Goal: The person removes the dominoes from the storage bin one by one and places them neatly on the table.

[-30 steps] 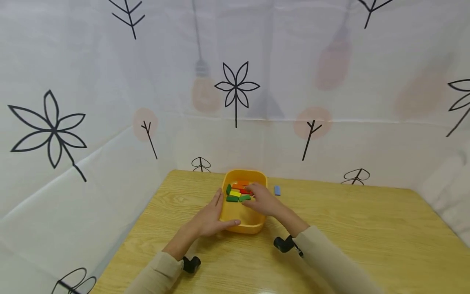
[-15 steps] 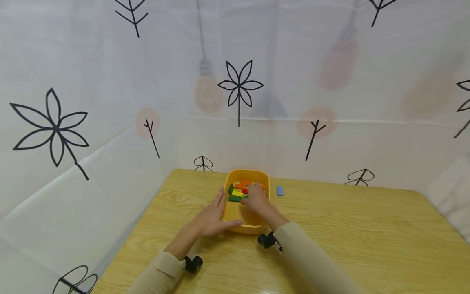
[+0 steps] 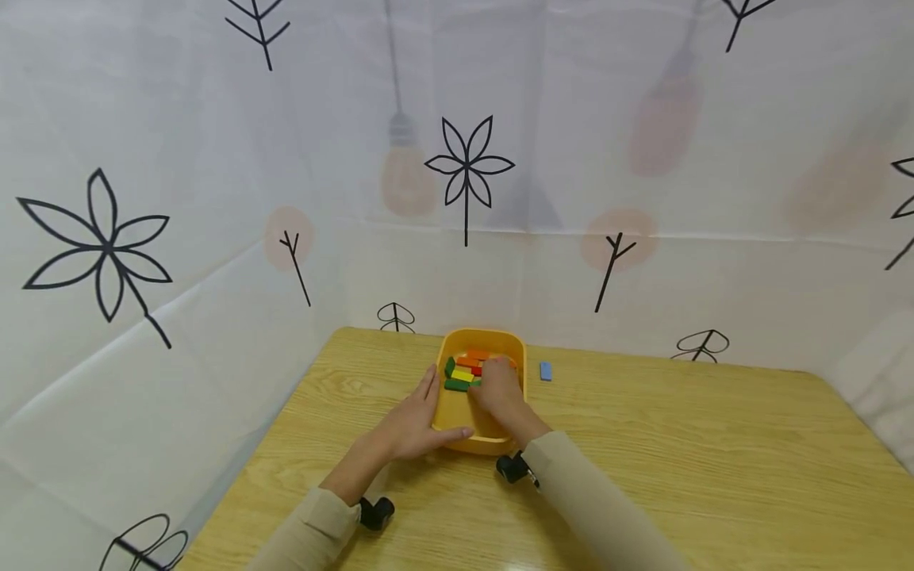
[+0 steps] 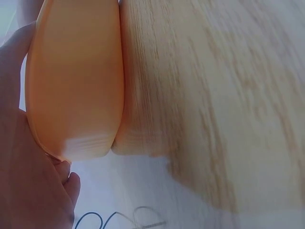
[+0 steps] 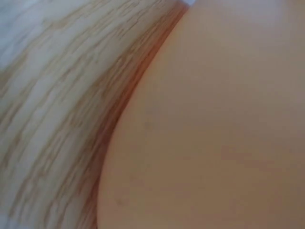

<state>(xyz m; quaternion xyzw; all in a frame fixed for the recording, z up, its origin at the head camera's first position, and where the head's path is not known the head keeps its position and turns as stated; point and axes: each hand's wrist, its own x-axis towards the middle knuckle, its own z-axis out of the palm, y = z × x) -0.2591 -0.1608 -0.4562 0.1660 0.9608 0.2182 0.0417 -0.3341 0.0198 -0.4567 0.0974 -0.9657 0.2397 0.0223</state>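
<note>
A yellow-orange plastic tub (image 3: pixel 451 420) stands on the table with several small coloured blocks in it. Among these are a dark green block (image 3: pixel 457 385), a yellow block (image 3: pixel 462 376) and an orange block (image 3: pixel 478 354). My left hand (image 3: pixel 407 424) rests against the tub's near left corner, fingers straight along the left side and thumb over the front rim. Inside the tub, my right hand (image 3: pixel 501 392) reaches down over the blocks at the right; its fingertips are hidden, so any block in them cannot be made out. The right wrist view shows only the tub's outer wall (image 5: pixel 205 124) and wood.
A single blue block (image 3: pixel 546 371) lies on the wooden table (image 3: pixel 678 444), right of the tub. A white patterned cloth (image 3: pixel 336 159) hangs behind the table's far edge. Black wrist devices sit under both forearms.
My right hand has moved slightly left and lower into the tub, covering the light green block more, and its forearm has swung left. The left hand keeps its place on the tub.
</note>
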